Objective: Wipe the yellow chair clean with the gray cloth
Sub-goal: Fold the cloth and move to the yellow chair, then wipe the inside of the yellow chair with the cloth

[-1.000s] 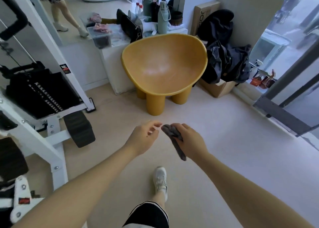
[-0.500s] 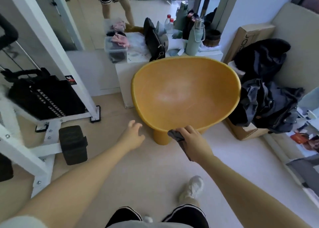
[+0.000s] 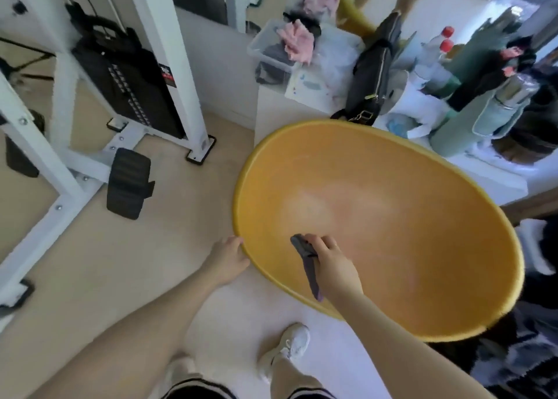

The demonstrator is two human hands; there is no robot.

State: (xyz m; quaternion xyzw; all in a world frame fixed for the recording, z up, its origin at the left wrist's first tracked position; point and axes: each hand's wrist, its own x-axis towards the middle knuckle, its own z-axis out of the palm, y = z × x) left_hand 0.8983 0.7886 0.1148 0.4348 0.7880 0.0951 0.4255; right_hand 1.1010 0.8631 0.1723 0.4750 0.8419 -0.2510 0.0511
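Inside the near part of the yellow bowl-shaped plastic chair (image 3: 392,217): right hand (image 3: 330,263) gripping the gray cloth (image 3: 306,260). Left hand (image 3: 226,258) against the rim's outer left edge. Left of the chair, a white steel weight machine (image 3: 90,103); behind it, a white cabinet (image 3: 280,109) bearing a black zipped bag (image 3: 374,72).

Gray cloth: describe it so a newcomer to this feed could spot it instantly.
Find the big yellow chair, a bowl-shaped seat filling the right of the view. At its near rim the right hand grips the gray cloth, a dark bunched strip hanging over the edge, the only dark thing on the yellow.
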